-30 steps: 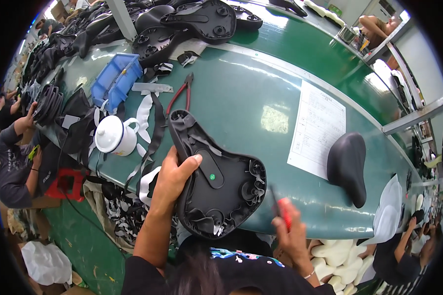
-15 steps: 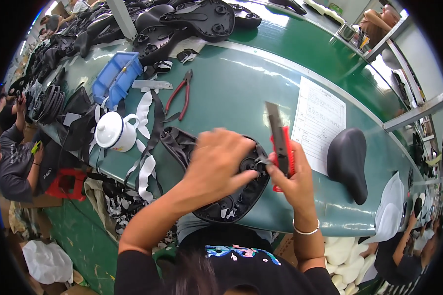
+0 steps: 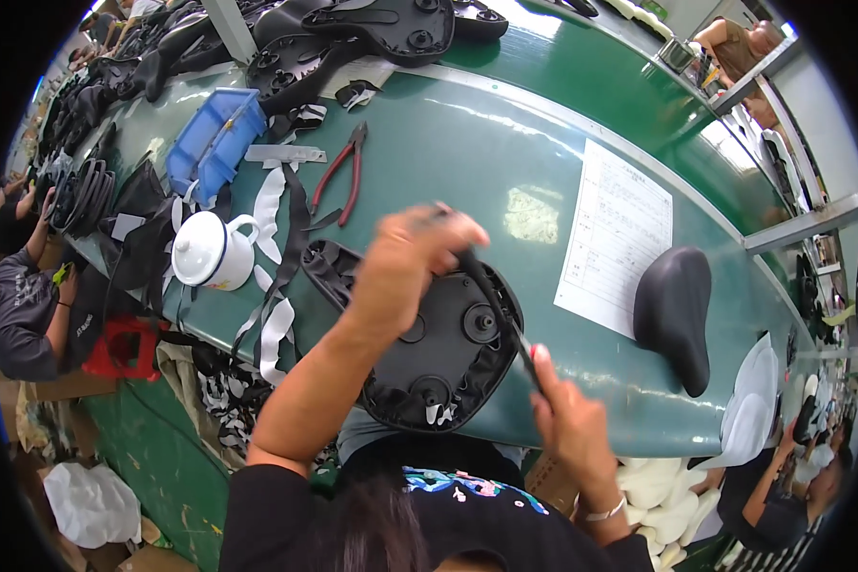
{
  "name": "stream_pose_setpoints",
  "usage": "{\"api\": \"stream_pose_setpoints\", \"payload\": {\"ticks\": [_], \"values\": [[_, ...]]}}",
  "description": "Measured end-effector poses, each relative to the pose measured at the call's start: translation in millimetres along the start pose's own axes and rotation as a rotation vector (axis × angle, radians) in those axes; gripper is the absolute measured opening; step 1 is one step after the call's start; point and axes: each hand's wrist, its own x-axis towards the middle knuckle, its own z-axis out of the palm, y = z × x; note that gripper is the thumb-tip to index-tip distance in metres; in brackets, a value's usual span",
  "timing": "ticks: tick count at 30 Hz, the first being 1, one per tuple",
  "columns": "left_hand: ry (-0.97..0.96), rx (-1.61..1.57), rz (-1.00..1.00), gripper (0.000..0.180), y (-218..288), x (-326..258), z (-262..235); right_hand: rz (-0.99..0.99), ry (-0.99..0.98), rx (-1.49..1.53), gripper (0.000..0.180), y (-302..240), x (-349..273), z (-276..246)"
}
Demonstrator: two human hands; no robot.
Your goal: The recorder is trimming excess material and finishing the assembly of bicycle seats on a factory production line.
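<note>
While the right hand (image 3: pixel 567 419) pinches one end of a black strip (image 3: pixel 494 300) near the table's (image 3: pixel 448 143) front edge, the left hand (image 3: pixel 410 262) grips its other end above an upturned black saddle base (image 3: pixel 429 353). Farther back lie a paper sheet (image 3: pixel 615 234), a finished black saddle (image 3: pixel 675 310) and red-handled pliers (image 3: pixel 341 176).

Bright overhead glare on green table (image 3: pixel 505 143); fisheye-bent, dark-vignetted edges.

A black plastic saddle base (image 3: pixel 439 353) was laid on the green bench (image 3: pixel 467 143), between a white enamel mug (image 3: pixel 210 250) to its left and a black padded saddle (image 3: pixel 675 315) to its right.
</note>
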Motion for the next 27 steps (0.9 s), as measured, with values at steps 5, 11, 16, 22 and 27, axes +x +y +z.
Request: {"api": "stream_pose_setpoints", "payload": {"ticks": [5, 11, 16, 22, 27], "values": [[-0.227, -0.505, 0.140, 0.011, -9, -5, -6, 0.176, 0.033, -0.024, 0.055, -29, 8, 2], [-0.174, 1.317, 0.893, 0.027, -6, 27, -6, 0.097, 0.099, -0.297, 0.053, -5, 65, -4], [0.217, 0.938, 0.651, 0.017, -18, 61, -36, 0.064, 0.002, -0.330, 0.054, -25, 32, -9], [0.066, -0.147, 0.027, 0.039, -14, 16, -44, -0.118, -0.030, -0.429, 0.047, 19, 88, -50], [-0.267, 0.058, 0.211, 0.042, -14, -56, -62, -0.340, -0.235, -0.373, 0.049, 14, 116, -71]]}}
